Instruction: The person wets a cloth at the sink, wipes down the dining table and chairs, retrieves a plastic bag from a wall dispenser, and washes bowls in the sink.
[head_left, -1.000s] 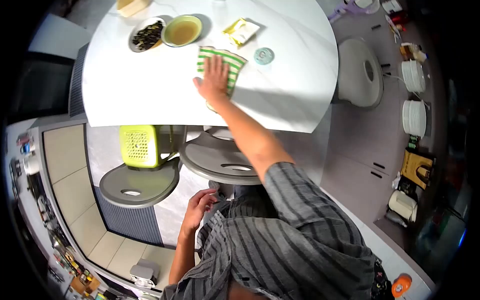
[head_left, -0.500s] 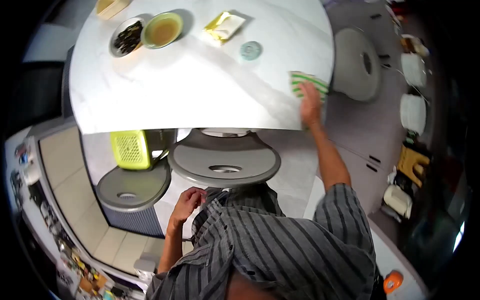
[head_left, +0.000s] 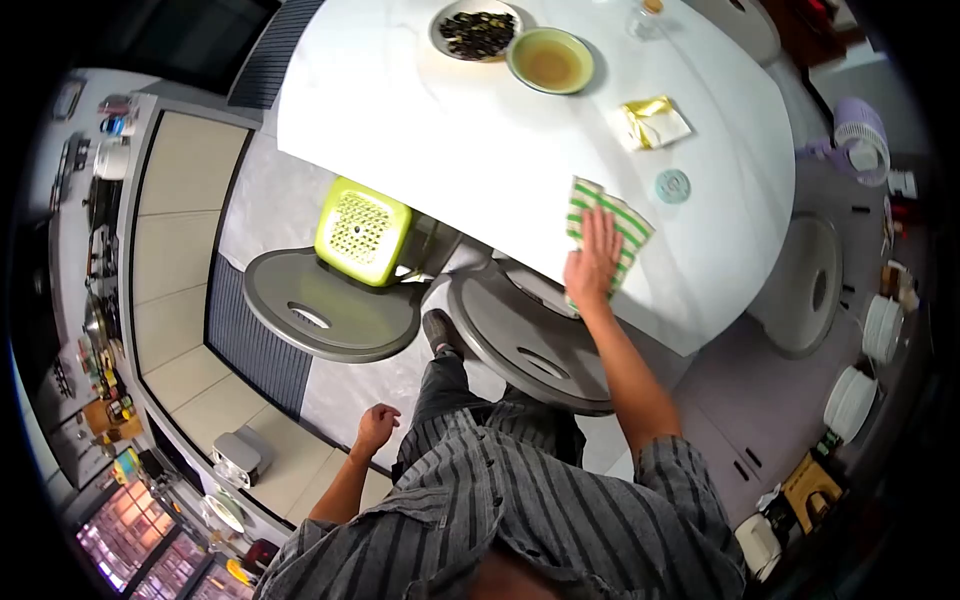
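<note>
My right hand lies flat on a green-and-white striped cloth, fingers stretched out, pressing it to the white table near the table's edge. Just beyond the cloth is a small round teal lid-like disc. A white and gold packet lies farther back. Toward the far side stand a green-rimmed bowl of brownish liquid and a plate of dark food pieces. Away from the table, my left hand hangs beside my body with its fingers curled in and nothing visible in it.
Grey stools stand against the table's near edge, one with a lime-green plastic stool beside it. A corked glass jar is at the table's far side. To the right are another grey seat and a purple fan.
My right hand and the cloth have moved left along the table's near edge. The view has turned and shifted left, showing more floor. My left hand stays low at my side.
</note>
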